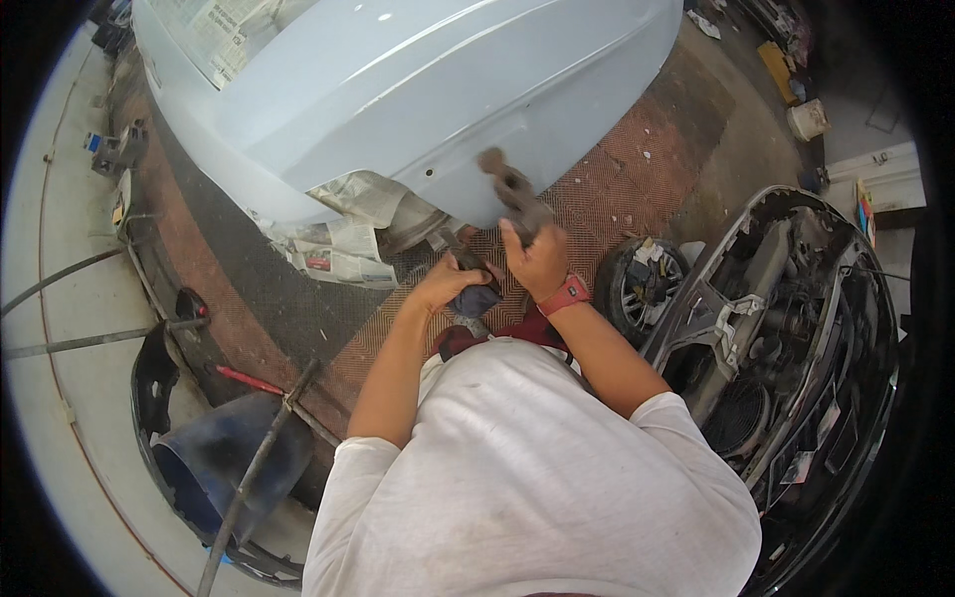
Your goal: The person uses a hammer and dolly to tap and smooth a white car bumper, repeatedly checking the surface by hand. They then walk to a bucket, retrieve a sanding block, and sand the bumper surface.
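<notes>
My right hand [538,263] is raised in front of the pale blue-grey car panel [398,109], its fingers closed round a brown, blurred hammer [512,189]. The hammer's head points up toward the panel's lower edge. Lower and to the left, my left hand [443,286] is closed on a dark, bar-like metal piece [460,249] that reaches toward the car's wheel area; its full shape is hidden. Dark cloth [476,300] shows just below the fingers. Newspaper [343,254] covers part of the wheel opening beside the left hand.
Right of me lie a loose wheel [637,289] with small things on it and a dark car front part [786,338]. On the left are a metal stand [254,458], a blue drum [229,458] and a black bumper [154,388]. Patterned matting [388,333] covers the floor.
</notes>
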The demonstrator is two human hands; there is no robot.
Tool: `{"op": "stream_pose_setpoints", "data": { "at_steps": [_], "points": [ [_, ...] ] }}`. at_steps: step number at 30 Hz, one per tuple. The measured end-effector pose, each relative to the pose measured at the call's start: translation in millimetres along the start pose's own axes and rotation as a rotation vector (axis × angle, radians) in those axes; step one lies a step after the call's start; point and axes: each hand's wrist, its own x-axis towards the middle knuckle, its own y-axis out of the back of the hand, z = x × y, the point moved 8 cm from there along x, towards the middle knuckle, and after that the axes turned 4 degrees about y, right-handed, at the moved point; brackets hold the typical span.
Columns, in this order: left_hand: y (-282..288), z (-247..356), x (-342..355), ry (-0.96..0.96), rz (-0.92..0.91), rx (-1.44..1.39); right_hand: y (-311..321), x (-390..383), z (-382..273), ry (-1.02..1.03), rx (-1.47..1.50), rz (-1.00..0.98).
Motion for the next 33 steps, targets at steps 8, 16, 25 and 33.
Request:
{"op": "stream_pose_setpoints", "data": {
  "at_steps": [8,16,25,33],
  "points": [
    [-3,4,-2,-0.003,0.009,0.008,11,1,-16,0.094,0.12,0.058],
    [-8,12,-7,-0.007,0.032,0.055,5,4,-6,-0.067,0.155,0.076],
    [-4,7,-2,-0.078,0.031,0.059,8,7,-15,-0.021,0.105,0.133],
    [0,-1,-1,-0.039,0.066,0.03,3,8,-15,-0.061,0.08,0.013]
  ]
}}
